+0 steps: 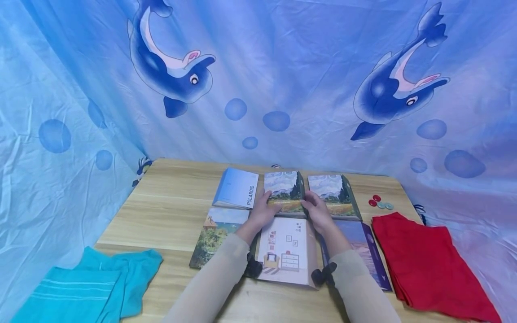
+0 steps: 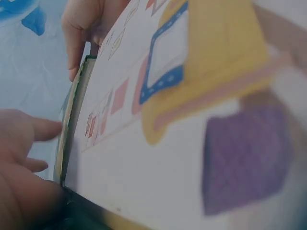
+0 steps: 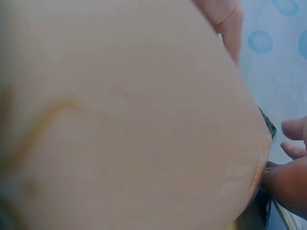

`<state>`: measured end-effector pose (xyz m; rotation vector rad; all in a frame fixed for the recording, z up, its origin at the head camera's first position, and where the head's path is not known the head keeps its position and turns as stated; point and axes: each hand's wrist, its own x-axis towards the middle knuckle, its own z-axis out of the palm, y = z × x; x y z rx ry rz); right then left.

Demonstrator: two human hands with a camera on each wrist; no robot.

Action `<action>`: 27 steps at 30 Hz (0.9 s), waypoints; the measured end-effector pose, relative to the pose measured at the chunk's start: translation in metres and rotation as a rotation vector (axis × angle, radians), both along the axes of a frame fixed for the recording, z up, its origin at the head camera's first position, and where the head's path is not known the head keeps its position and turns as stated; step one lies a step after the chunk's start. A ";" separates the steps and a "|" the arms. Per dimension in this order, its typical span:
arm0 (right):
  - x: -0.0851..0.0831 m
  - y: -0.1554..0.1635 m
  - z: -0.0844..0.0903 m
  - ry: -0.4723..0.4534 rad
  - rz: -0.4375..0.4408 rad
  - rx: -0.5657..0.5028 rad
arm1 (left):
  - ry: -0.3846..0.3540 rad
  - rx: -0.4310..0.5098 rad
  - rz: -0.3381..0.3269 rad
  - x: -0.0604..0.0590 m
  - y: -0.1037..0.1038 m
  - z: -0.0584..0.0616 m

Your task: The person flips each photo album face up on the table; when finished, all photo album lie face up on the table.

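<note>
A book with a wheat-field and cypress cover (image 1: 284, 184) lies in the middle of the back row. My left hand (image 1: 264, 213) touches its left side, the thumb reaching over the cover's lower corner. At its right edge rests my right hand (image 1: 320, 214). Fingers of both hands look extended rather than curled. Below the hands lies a white book with a drawn armchair and dresser (image 1: 282, 249); its cover (image 2: 144, 167) fills much of the left wrist view. A blurred pale surface (image 3: 144, 120) hides most of the right wrist view.
Around them lie a blue POLAROID book (image 1: 237, 186), another wheat-field book (image 1: 329, 188), a garden-cover book (image 1: 218, 231) and a purple-edged book (image 1: 363, 244). Red and pale-green discs (image 1: 377, 198) sit at right, above a red cloth (image 1: 428, 260). A teal cloth (image 1: 89, 287) lies left.
</note>
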<state>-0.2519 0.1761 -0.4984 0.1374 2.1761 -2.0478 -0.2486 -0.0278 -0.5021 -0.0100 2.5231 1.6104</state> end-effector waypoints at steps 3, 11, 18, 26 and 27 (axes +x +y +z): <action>0.000 -0.001 0.002 0.013 -0.011 0.005 | -0.006 0.018 0.020 -0.002 0.001 -0.001; -0.003 -0.004 0.002 -0.022 -0.111 -0.076 | -0.039 0.015 -0.001 0.001 0.004 0.001; -0.011 0.000 0.021 -0.073 -0.133 -0.187 | -0.044 0.019 -0.091 -0.004 0.014 0.011; -0.013 0.000 0.042 -0.060 -0.104 -0.289 | -0.092 0.320 -0.153 -0.010 0.035 0.021; -0.012 -0.001 0.044 -0.043 -0.109 -0.289 | -0.097 0.359 -0.159 -0.010 0.037 0.023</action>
